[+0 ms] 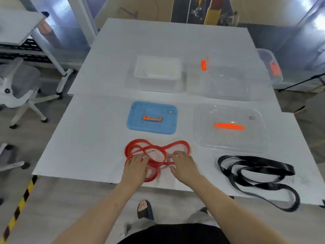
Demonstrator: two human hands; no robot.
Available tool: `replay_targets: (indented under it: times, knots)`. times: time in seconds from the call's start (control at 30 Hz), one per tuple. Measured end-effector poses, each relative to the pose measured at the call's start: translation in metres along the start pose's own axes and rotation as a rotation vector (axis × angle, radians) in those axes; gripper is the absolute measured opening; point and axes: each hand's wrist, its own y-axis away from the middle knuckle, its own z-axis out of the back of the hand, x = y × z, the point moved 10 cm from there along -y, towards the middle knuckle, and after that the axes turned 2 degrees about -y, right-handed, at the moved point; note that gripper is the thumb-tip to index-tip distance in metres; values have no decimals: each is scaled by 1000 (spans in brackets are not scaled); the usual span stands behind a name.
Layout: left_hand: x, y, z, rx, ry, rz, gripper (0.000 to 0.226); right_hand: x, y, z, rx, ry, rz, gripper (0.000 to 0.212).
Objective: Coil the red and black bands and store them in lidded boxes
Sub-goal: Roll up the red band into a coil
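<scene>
Hands, left and right, rest flat on red band, grip apart; labels unreadable.

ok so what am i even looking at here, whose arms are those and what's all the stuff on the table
This is one picture from a camera worn on a person's head, looking down at their own bare arms. The left hand and right hand rest on a tangled red band on the white table; no firm grip shows yet. To the right lies a loose black band. Behind are a blue lid and a clear lid, then two open boxes: a white box and a clear box.
</scene>
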Motion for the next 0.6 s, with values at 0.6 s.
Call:
replay_targets:
  times: [0.6]
  knots:
    - [55, -36, 13, 22, 261, 47, 36, 30, -20, 15, -134, -517, -175, 60]
